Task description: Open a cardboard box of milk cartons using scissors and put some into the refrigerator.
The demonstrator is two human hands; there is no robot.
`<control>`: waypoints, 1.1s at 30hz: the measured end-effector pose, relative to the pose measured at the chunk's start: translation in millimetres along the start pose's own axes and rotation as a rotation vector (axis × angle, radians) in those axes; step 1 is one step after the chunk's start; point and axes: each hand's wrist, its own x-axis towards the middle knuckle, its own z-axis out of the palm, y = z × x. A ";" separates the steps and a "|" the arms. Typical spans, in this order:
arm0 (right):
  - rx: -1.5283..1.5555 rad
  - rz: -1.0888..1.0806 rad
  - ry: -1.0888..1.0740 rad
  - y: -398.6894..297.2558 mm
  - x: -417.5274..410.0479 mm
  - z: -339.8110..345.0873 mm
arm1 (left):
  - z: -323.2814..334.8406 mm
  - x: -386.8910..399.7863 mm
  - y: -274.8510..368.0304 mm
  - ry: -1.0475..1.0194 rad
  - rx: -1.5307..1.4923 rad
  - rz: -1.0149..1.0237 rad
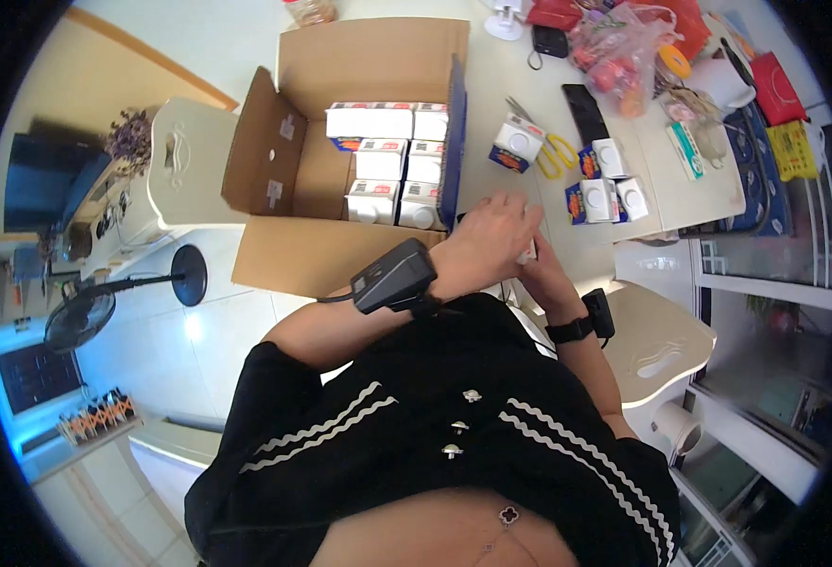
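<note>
My left hand (490, 234) curls over a small carton (528, 254) at the table's front edge. My right hand (547, 273) grips the same carton from the right side. Only a white bit with red print shows between my fingers; the rest is hidden. Just left of my hands stands an open cardboard box (373, 60) with its flaps spread. Several white cartons (382, 159) with round caps fill its right part. Beyond my hands, one white-and-blue carton (518, 142) stands beside yellow-handled scissors (561, 152). Three more cartons (595, 200) form a group to the right.
A black phone (586, 113) lies past the cartons. Farther back are a plastic bag of fruit (614, 67), a white kettle (720, 83) and a teal-and-white box (685, 150). Pale chairs (199, 166) flank the table, and a standing fan (83, 319) is at left.
</note>
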 end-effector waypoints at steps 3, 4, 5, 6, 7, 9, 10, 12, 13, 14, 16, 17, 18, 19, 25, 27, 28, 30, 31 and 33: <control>0.284 0.079 -0.013 7.2 10.9 0.8 | -3.8 2.3 1.9 -0.057 0.027 -0.037; 0.294 0.081 0.011 7.3 13.6 2.1 | -4.4 -1.2 2.2 -0.015 0.014 -0.056; 0.304 0.083 0.035 7.5 16.8 2.8 | -6.1 -7.4 4.8 -0.005 0.018 -0.074; 0.301 0.087 0.031 11.2 22.3 -1.9 | -13.3 -12.7 9.9 0.103 0.007 0.070; 0.277 0.065 0.098 19.2 28.6 -11.2 | -26.5 -17.0 16.8 0.209 -0.006 0.216; 0.255 0.044 0.166 28.8 41.3 -28.1 | -57.2 -37.1 10.8 0.400 -0.079 0.174; 0.095 0.072 0.274 27.7 49.3 -37.2 | -70.2 -46.5 -3.3 0.564 -0.047 0.134; 0.000 0.091 0.413 32.8 68.3 -52.3 | -97.0 -54.0 -52.9 0.747 0.151 -0.202; 0.002 0.093 0.413 29.6 78.1 -50.8 | -105.2 -55.7 -81.5 0.668 0.203 -0.418; -0.042 0.073 0.423 25.0 86.8 -45.0 | -104.0 -61.2 -117.2 0.610 0.235 -0.529; -0.097 0.038 0.508 15.1 99.3 -27.7 | -87.7 -63.1 -171.4 0.557 0.264 -0.639; -0.098 0.036 0.510 17.2 104.0 -28.1 | -79.7 -61.2 -187.5 0.468 0.291 -0.730; -0.062 -0.011 0.530 21.1 110.8 -32.2 | -72.0 -56.4 -199.9 0.377 0.316 -0.816; -0.025 -0.059 0.551 21.7 116.0 -35.4 | -66.7 -49.8 -205.6 0.377 0.313 -0.808; -0.054 -0.157 0.639 9.6 149.1 -33.4 | -48.2 -33.5 -230.1 0.244 0.105 -0.989; -0.083 -0.182 0.641 12.7 149.5 -38.1 | -46.1 -32.7 -237.9 0.248 0.081 -0.997; -0.115 -0.203 0.645 14.8 147.5 -41.1 | -44.6 -33.7 -241.7 0.293 0.076 -0.973; -0.139 -0.184 0.620 21.6 133.8 -44.1 | -44.2 -35.4 -246.1 0.343 0.069 -0.958; -0.160 -0.167 0.604 23.6 124.4 -44.0 | -45.9 -31.7 -242.8 0.364 0.066 -0.988; -0.147 -0.135 0.592 23.9 105.9 -44.1 | -41.7 -27.1 -238.8 0.388 0.062 -1.024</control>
